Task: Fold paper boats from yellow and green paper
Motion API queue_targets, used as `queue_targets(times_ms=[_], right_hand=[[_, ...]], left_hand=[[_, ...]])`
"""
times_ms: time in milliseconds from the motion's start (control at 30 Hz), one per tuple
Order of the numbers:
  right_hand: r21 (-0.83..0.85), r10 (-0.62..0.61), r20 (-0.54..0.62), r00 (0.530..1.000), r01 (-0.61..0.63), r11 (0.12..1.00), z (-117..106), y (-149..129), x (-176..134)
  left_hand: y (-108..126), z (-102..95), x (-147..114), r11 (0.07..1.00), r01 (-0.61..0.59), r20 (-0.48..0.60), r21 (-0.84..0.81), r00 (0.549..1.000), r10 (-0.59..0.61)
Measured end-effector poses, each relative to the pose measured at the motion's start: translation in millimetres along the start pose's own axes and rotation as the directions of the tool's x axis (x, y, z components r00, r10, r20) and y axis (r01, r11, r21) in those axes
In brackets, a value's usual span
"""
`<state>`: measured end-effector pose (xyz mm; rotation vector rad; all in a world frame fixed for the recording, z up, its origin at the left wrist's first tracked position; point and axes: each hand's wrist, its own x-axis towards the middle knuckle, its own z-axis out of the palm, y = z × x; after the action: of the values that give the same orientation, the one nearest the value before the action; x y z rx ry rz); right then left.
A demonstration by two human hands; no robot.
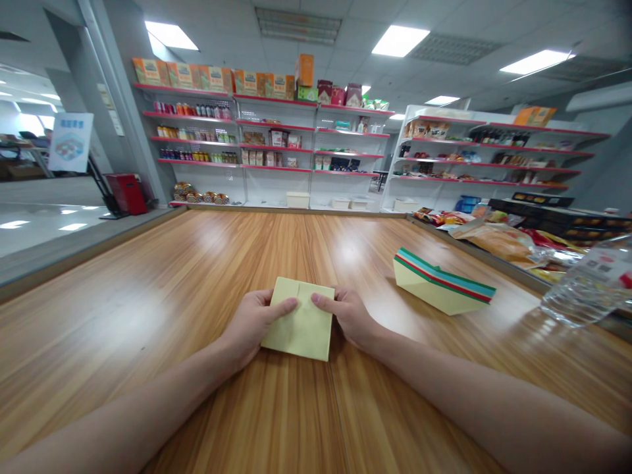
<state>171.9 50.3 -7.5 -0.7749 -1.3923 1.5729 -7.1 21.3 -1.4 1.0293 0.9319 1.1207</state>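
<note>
A folded sheet of pale yellow paper (299, 332), roughly square, is held just over the near middle of the wooden table. My left hand (253, 322) grips its left edge, thumb on top and the other fingers behind it. On the opposite edge, my right hand (351, 316) holds the paper the same way. Both thumbs lie flat on the upper part, close to a short crease. To the right stands a folded paper boat (442, 288) in pale yellow, its rim striped green, red and light blue; neither hand touches it.
The wooden table (207, 382) has a raised edge. A clear plastic bottle (587, 283) stands at the right, near packaged snacks (508, 240) and dark boxes (557, 220). Shelves of goods (276, 125) line the back. A red box (126, 193) and a sign (70, 143) are at the left.
</note>
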Motion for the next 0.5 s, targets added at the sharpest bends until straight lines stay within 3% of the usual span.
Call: queue_targets(times_ms=[233,500], right_hand=[[-0.236,-0.007,-0.016,1.000,0.003,0.972,-4.8,3.1,0.9],[-0.222,0.006,-0.025,1.000,-0.011,0.975,-0.3,-0.8,-1.0]], left_hand=[[0.9,-3.3,1.8,0.999,-0.020,0.009,0.042,1.000,0.020],[2.1,-1.5,-0.1,1.000,-0.007,0.007,0.005,1.000,0.007]])
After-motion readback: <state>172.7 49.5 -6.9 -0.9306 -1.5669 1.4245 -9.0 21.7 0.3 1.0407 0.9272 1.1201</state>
